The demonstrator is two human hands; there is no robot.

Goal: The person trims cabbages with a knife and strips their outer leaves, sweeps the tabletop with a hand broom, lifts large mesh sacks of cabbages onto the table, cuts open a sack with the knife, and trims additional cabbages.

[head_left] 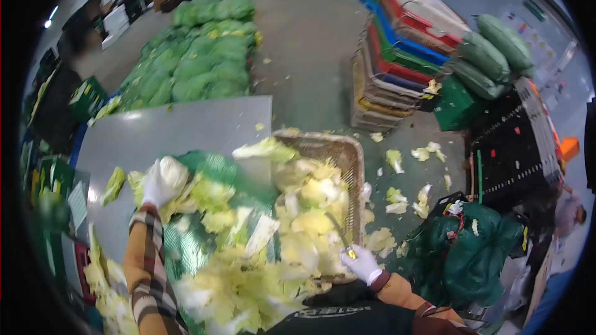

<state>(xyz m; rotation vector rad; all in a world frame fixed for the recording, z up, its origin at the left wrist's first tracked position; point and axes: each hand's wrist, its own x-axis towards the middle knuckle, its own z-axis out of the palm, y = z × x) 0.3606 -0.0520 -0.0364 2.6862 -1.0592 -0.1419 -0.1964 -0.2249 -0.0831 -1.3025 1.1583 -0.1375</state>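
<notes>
My left hand (155, 187), in a white glove, grips a napa cabbage (174, 172) whose pale end faces up, at the left of the work table. Beneath it and to its right, loose leaves (211, 195) lie over a green mesh bag (208, 164). My right hand (361, 266), also gloved in white, is closed around the handle of a knife (339, 231) with a curved blade. The blade points up and left, over a brown plastic basket (355, 180) heaped with yellow-white leaves. More leaves (242, 285) pile up close to my body.
Beyond the metal table (124, 142) lie stacked green net sacks of cabbages (205, 56). Stacked crates (397, 49) stand to the right on the floor, near several filled green sacks (481, 56). Leaves (394, 160) litter the floor. A dark green net bundle (465, 248) sits at lower right.
</notes>
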